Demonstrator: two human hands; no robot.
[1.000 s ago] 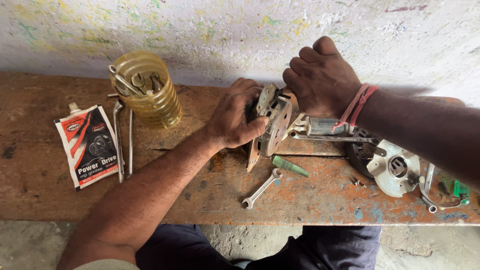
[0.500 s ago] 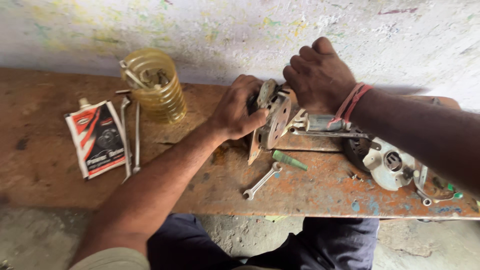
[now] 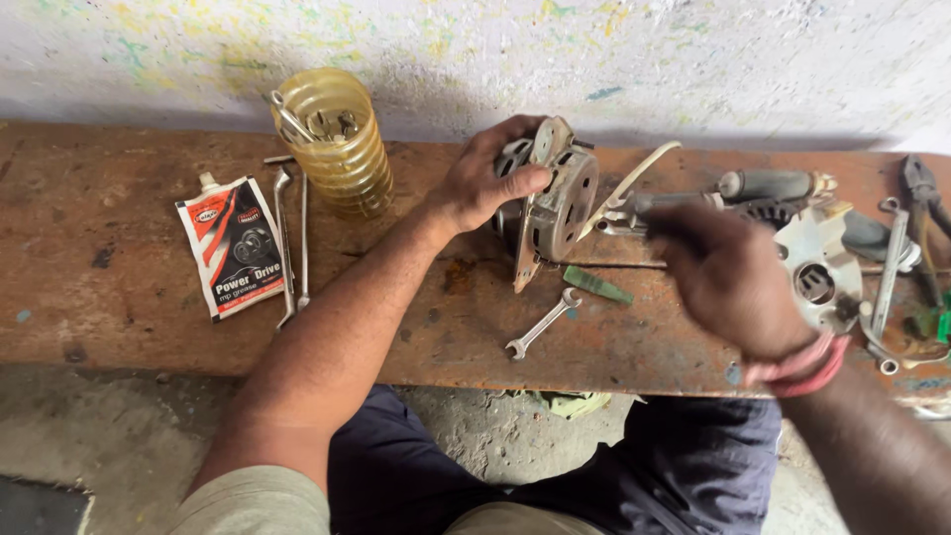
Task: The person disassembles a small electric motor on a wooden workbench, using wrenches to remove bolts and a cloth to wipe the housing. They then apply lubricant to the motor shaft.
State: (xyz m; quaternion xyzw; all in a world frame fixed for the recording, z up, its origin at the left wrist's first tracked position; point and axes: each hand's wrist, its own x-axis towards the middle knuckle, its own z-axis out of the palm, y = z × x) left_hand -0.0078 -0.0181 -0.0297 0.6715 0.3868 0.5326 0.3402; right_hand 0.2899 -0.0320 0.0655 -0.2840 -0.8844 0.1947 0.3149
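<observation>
Left hand clasped over motor housing, upright near bench's far edge. Right hand (blurred) hovering just right of it; grip impossible to tell, seemingly empty. Spanner lying toward the near edge, between both hands.

Worn rusty-brown wooden bench against paint-speckled whitish wall; grey concrete floor, daylight

One head-worn view is given, aimed steeply down from close above onto the bench, with the wall seen beyond.
</observation>
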